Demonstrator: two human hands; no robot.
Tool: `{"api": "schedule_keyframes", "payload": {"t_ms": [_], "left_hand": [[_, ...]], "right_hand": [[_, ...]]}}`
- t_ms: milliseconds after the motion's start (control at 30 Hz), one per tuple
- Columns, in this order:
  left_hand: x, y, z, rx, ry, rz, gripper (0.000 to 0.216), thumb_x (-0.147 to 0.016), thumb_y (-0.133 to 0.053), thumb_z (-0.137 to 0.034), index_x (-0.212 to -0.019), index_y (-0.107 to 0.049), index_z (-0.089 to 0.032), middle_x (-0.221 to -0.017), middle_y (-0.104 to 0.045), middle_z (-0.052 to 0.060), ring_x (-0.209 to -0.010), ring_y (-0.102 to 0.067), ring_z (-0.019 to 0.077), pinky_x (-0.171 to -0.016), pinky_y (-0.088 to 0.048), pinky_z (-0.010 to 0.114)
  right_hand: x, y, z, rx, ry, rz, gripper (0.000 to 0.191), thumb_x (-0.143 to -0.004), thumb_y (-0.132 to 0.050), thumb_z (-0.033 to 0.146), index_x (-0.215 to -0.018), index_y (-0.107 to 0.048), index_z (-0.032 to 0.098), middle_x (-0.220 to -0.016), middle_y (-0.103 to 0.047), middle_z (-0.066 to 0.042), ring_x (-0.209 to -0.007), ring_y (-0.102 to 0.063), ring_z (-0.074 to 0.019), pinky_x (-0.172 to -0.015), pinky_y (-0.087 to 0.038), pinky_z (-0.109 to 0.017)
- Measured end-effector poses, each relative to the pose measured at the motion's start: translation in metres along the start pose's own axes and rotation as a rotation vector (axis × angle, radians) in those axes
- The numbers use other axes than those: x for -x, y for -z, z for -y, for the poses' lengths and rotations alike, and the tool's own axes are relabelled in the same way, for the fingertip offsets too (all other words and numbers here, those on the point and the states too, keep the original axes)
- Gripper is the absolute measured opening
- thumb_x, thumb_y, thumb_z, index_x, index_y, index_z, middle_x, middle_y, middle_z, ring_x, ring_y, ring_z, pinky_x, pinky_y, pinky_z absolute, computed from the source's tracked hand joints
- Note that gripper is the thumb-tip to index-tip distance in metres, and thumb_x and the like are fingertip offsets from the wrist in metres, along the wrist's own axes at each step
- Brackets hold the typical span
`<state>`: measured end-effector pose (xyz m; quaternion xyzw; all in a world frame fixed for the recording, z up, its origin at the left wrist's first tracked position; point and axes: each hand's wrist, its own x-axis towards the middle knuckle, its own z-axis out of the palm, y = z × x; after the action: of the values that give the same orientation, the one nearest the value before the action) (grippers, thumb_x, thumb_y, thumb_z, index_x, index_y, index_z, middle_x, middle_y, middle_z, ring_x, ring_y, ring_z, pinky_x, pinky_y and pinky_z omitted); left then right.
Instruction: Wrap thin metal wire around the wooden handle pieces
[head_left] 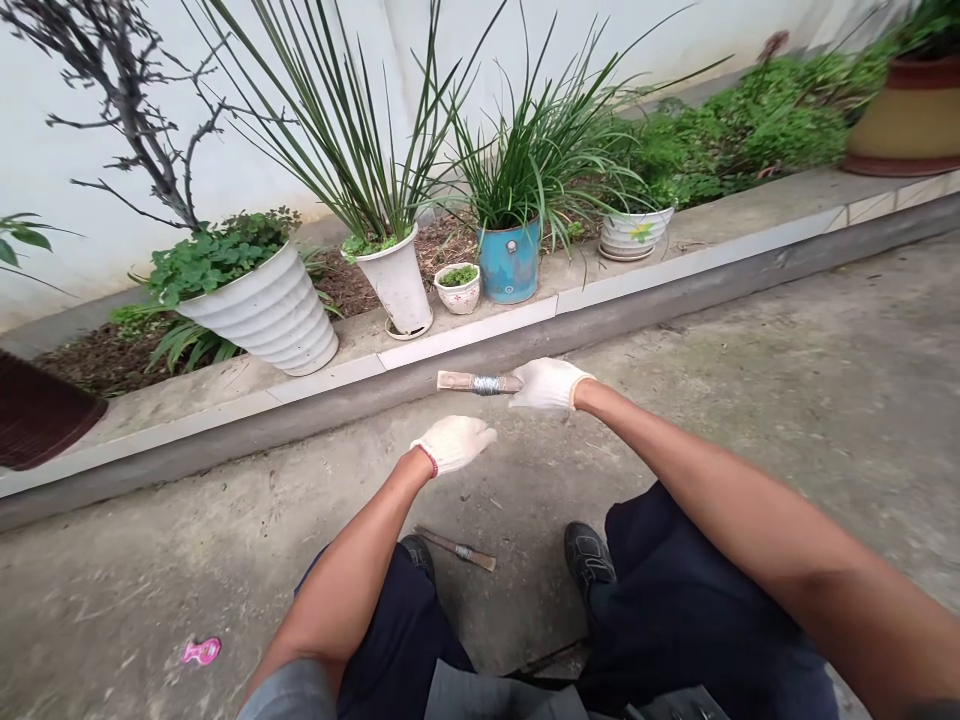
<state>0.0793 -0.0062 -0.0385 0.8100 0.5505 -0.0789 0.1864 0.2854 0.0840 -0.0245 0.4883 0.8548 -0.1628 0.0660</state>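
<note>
My right hand (551,384), in a white knit glove, is closed on one end of a short flat wooden piece (456,381). Silvery wire is wound around the middle of that piece, and its free end points left. Lower and to the left is my left hand (454,443), also gloved in white. Its fingers reach to the right, apart from the wooden piece, and I see nothing in them. On the concrete between my feet lies a thin wooden stick (448,543) with similar wire wound near its wider end.
Along a raised tiled ledge (472,330) stand a ribbed white pot (262,310), a tall white pot (397,285), a small white pot (459,296), a blue pot (510,265) and others. Pink litter (201,651) lies on the ground at left. My shoe (589,553) is at right.
</note>
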Motion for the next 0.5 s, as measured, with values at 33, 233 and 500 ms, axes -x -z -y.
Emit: {"api": "schedule_keyframes", "payload": {"t_ms": [33,233,500], "left_hand": [[0.000,0.001,0.003,0.009,-0.003,-0.002,0.051,-0.098,-0.031,-0.047,-0.083,-0.070,-0.019,-0.086,-0.073,0.008,-0.075,-0.063,0.0204,-0.068,-0.042,0.028],[-0.004,-0.001,0.023,0.159,0.028,-0.002,0.040,-0.094,-0.041,-0.045,-0.090,-0.071,-0.019,-0.089,-0.072,0.004,-0.076,-0.062,0.0186,-0.067,-0.043,0.027],[-0.013,-0.008,0.039,-0.041,-0.042,0.006,0.035,-0.094,-0.046,-0.042,-0.087,-0.073,-0.021,-0.093,-0.075,0.008,-0.081,-0.066,0.0215,-0.071,-0.043,0.028]], "right_hand": [[0.002,0.001,-0.001,-0.029,0.040,-0.013,0.041,-0.079,-0.056,0.055,-0.092,-0.072,0.021,-0.081,-0.071,-0.008,-0.069,-0.062,-0.0198,-0.059,-0.039,-0.027],[0.013,-0.004,0.004,-0.153,0.288,0.017,0.042,-0.073,-0.061,0.060,-0.078,-0.065,0.018,-0.062,-0.056,0.003,-0.056,-0.047,-0.0109,-0.052,-0.028,-0.024],[0.022,-0.021,0.014,-0.093,0.337,0.444,0.034,-0.066,-0.071,0.051,-0.077,-0.070,0.019,-0.064,-0.064,0.001,-0.060,-0.058,-0.0132,-0.057,-0.039,-0.023]]}}
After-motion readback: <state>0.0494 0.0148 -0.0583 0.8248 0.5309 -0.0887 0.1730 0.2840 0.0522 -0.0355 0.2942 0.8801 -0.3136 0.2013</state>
